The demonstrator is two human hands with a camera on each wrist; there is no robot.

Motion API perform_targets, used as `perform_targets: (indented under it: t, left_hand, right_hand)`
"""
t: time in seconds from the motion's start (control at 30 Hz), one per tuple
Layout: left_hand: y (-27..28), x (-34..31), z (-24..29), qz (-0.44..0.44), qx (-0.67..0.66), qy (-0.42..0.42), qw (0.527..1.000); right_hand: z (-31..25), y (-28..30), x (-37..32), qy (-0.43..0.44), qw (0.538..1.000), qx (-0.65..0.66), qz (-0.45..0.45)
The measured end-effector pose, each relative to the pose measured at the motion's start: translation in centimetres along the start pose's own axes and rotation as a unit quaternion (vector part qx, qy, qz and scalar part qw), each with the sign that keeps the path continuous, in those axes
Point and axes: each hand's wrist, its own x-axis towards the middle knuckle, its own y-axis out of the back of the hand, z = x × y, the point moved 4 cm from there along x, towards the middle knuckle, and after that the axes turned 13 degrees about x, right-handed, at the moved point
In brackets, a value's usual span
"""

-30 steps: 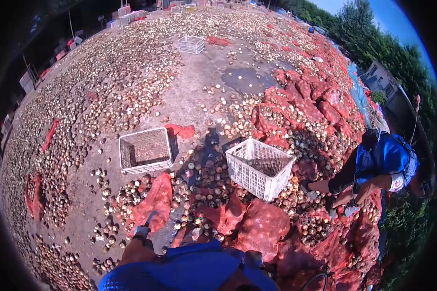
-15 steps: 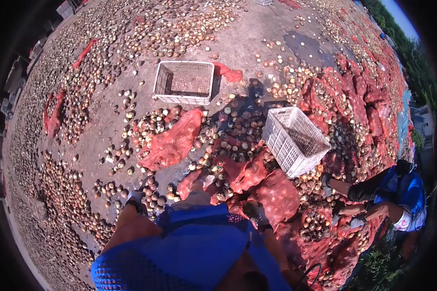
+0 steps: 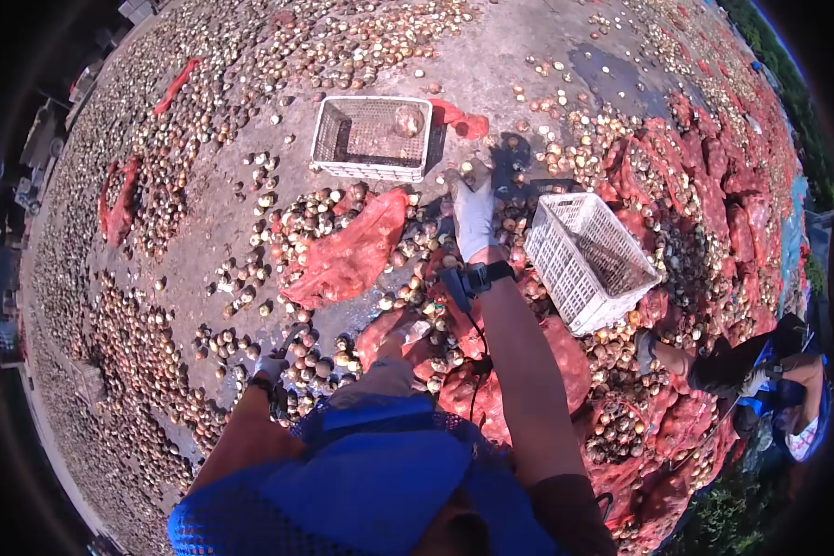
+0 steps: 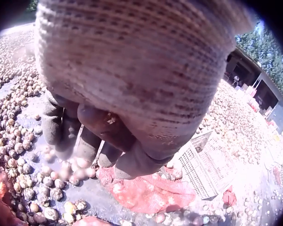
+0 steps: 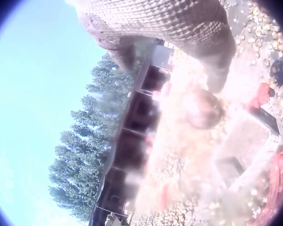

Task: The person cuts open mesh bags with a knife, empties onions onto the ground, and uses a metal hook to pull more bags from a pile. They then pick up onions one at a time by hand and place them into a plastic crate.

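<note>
My gloved right hand (image 3: 473,211) reaches forward with its fingers spread. Apart from it, a brown onion (image 3: 408,120) is in the air, overlapping the left white plastic crate (image 3: 371,171) in the head view. The right wrist view also shows the onion (image 5: 203,109) clear of the glove (image 5: 179,28). My left hand (image 3: 271,368) is low beside my body, over loose onions; a slim dark tool (image 3: 294,334) projects from it, and I cannot tell its kind. Curled gloved fingers (image 4: 89,143) show in the left wrist view. Near both hands lies a red net bag (image 3: 357,250).
A second white crate (image 3: 588,264) stands tilted among onions and red net sacks (image 3: 561,361). At the right, another person (image 3: 788,380) bends over the pile. Onions (image 3: 343,46) cover much of the concrete. Trees (image 5: 99,122) and a long shed (image 5: 132,132) are beyond.
The head view has tipped downward. My right hand has swung forward from low near my body, and the onion is now in the air. The left hand has stayed low. The other person has shifted posture.
</note>
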Motion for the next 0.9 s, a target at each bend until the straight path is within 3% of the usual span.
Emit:
perform_targets:
  t: [0.1,0.17,0.2,0.23,0.27,0.3,0.37,0.4,0.43,0.47,0.5,0.53,0.57,0.63,0.7,0.77,0.83,0.9]
  left_hand:
    - [-0.6,-0.1,-0.6,-0.013,0.027,0.03,0.999]
    - [-1.0,0.9,-1.3,-0.045,0.052,-0.009,0.998]
    - [-0.6,0.6,-0.7,-0.054,0.074,-0.013,0.996]
    - [-0.3,0.5,0.2,-0.062,0.097,-0.019,0.993]
    - [-0.1,1.1,0.4,-0.035,0.125,-0.039,0.991]
    - [0.0,1.8,0.9,-0.009,0.152,-0.061,0.986]
    - [1.2,1.1,4.2,-0.07,0.166,-0.068,0.981]
    - [1.4,1.6,5.4,-0.074,0.169,-0.059,0.981]
    - [1.5,2.0,6.4,-0.077,0.172,-0.05,0.981]
    - [1.2,2.7,7.3,-0.072,0.162,-0.065,0.982]
    - [0.9,3.6,8.5,-0.067,0.153,-0.084,0.982]
    - [0.6,3.8,9.9,-0.091,0.149,-0.084,0.981]
    - [0.3,3.9,11.5,-0.091,0.165,-0.108,0.976]
    - [-0.6,3.6,14.7,-0.09,0.198,-0.155,0.964]
    - [-1.9,4.7,16.9,-0.099,0.22,-0.198,0.95]
    - [-2.8,4.3,20.8,-0.097,0.324,-0.255,0.906]
    - [-3.3,2.2,24.7,-0.12,0.332,-0.262,0.898]
    - [-5.6,4.2,26.0,-0.148,0.259,-0.289,0.91]
  right_hand:
    - [3.4,3.8,-5.5,-0.085,0.978,0.084,-0.169]
    - [16.9,11.6,-10.6,-0.28,0.953,-0.012,-0.119]
    - [16.1,14.2,-14.9,-0.351,0.933,0.036,-0.076]
    - [18.4,18.0,-19.3,-0.404,0.914,-0.022,-0.034]
    - [25.8,24.1,-24.4,-0.41,0.899,-0.153,-0.018]
    - [29.0,28.6,-29.6,-0.425,0.888,-0.159,-0.069]
    - [20.9,30.8,-36.2,-0.428,0.826,-0.348,-0.116]
    - [24.0,34.5,-41.6,-0.474,0.797,-0.356,-0.113]
    - [29.9,39.2,-49.4,-0.597,0.779,-0.188,-0.038]
    - [21.2,35.6,-47.3,-0.51,0.754,-0.393,-0.127]
    - [27.2,39.8,-53.9,-0.497,0.727,-0.446,-0.162]
    - [19.6,36.6,-52.1,-0.566,0.742,-0.347,-0.09]
    - [21.8,38.1,-55.5,-0.53,0.765,-0.351,-0.102]
    - [30.2,41.7,-64.9,-0.567,0.769,-0.288,-0.068]
    - [31.2,40.3,-66.3,-0.572,0.797,-0.195,0.013]
    - [32.1,38.2,-67.0,-0.566,0.814,-0.1,0.089]
    - [32.4,36.8,-67.5,-0.555,0.816,-0.005,0.162]
    - [32.9,36.5,-66.3,-0.538,0.833,-0.068,0.113]
